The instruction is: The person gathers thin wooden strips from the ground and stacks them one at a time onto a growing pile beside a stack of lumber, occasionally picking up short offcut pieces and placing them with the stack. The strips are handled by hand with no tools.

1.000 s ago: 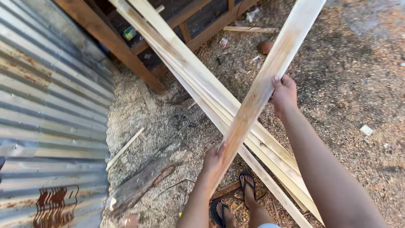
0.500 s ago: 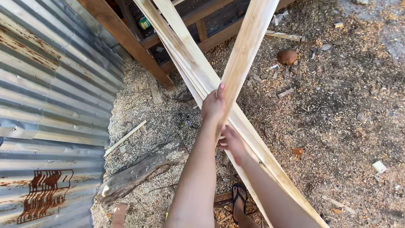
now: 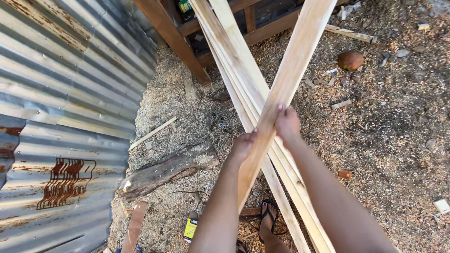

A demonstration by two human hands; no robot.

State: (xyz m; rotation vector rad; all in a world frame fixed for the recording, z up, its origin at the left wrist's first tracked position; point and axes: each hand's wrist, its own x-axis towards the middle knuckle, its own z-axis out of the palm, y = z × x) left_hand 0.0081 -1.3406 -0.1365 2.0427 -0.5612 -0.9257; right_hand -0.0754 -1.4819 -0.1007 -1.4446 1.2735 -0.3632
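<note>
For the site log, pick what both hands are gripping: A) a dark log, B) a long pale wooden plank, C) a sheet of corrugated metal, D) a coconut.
B: the left hand and right hand both clasp the long pale plank, which crosses the stack of planks beneath.

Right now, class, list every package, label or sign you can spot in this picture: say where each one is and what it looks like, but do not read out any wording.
Small carton: lies on the sawdust at the bottom, left of the sandalled foot; boxy, yellow and green.
Container: at the top edge, behind the brown wooden frame; green and yellow, only partly in view.
Painted mark: on the corrugated metal sheet, lower left; rusty red wavy strokes.
</note>
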